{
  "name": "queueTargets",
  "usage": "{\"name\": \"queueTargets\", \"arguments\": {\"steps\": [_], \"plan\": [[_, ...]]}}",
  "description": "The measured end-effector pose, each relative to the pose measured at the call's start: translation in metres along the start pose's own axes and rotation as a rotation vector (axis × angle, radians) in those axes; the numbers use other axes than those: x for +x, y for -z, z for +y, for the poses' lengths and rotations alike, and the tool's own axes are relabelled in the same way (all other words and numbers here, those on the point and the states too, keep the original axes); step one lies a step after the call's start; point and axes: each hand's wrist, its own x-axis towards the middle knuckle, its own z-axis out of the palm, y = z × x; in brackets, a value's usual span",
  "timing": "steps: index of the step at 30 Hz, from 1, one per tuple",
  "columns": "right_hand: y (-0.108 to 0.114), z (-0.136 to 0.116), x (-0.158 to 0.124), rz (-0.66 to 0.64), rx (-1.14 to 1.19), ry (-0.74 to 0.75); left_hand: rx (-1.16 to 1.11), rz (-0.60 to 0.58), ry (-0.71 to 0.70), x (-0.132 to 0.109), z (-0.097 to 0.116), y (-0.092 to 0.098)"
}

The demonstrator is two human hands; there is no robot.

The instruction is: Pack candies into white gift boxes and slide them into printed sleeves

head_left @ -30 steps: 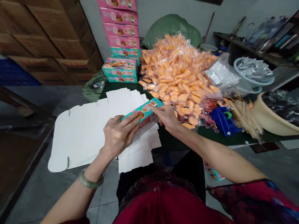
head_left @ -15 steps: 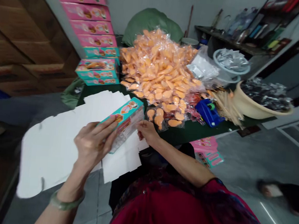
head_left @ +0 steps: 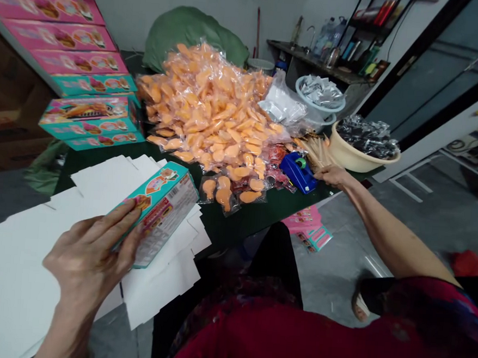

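Note:
My left hand (head_left: 90,250) is closed on a teal box (head_left: 167,212) with printed sides, tilted over white cardboard sheets (head_left: 17,251). The thumb presses the near side and the fingers lie over the top. Out to the right, my right hand (head_left: 333,176) is at the near right end of a blue tape dispenser (head_left: 299,172) with a green roll core. Its fingers are pressed together; whatever is between them is too small to make out. Thin wooden sticks (head_left: 317,152) lie just behind that hand. Orange spoon-shaped pieces in clear wrappers (head_left: 222,191) lie beyond the box.
A large heap of wrapped orange pieces (head_left: 211,101) covers the table's middle. Pink boxes (head_left: 69,33) and teal boxes (head_left: 99,131) are stacked at left. A cream basin (head_left: 359,154) and a light-blue basin (head_left: 320,100) hold wrapped items. Printed cardboard (head_left: 309,227) lies below the table edge.
My right hand has left the box's end and reached right to the tape dispenser. My left hand still holds the box. The view has swung to the right.

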Motion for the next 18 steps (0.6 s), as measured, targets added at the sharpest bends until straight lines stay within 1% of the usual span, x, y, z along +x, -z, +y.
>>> {"name": "queueTargets", "arguments": {"steps": [2, 3, 4, 6, 7, 9, 11, 12, 14, 17, 18], "plan": [[-0.003, 0.0, 0.004, -0.135, 0.057, -0.124, 0.003, 0.022, -0.02, 0.0, -0.001, -0.002], [-0.005, -0.001, 0.005, -0.175, 0.123, -0.199, 0.004, 0.028, -0.026, 0.0, -0.001, -0.002], [-0.006, -0.002, 0.004, -0.187, 0.221, -0.263, 0.003, 0.028, -0.026, -0.001, -0.002, -0.003], [-0.008, -0.001, -0.002, -0.152, 0.477, -0.341, -0.001, 0.025, -0.017, -0.002, -0.003, -0.003], [-0.01, 0.002, -0.008, -0.114, 0.616, -0.35, -0.004, 0.026, -0.015, -0.002, -0.003, -0.002], [-0.014, 0.011, -0.024, -0.029, 0.835, -0.312, -0.009, 0.034, -0.008, -0.003, -0.004, -0.002], [-0.024, 0.022, -0.042, 0.042, 0.966, -0.277, -0.014, 0.037, 0.0, -0.004, -0.005, -0.002], [-0.03, 0.026, -0.049, 0.066, 0.983, -0.264, -0.017, 0.036, 0.01, -0.005, -0.005, -0.002], [-0.042, 0.033, -0.058, 0.069, 0.929, -0.248, -0.026, 0.046, 0.047, -0.008, -0.005, -0.003], [-0.055, 0.037, -0.057, 0.046, 0.805, -0.251, -0.054, 0.115, 0.108, -0.015, -0.005, -0.005], [-0.057, 0.039, -0.055, 0.054, 0.702, -0.247, -0.064, 0.144, 0.116, -0.017, -0.005, -0.006]]}}
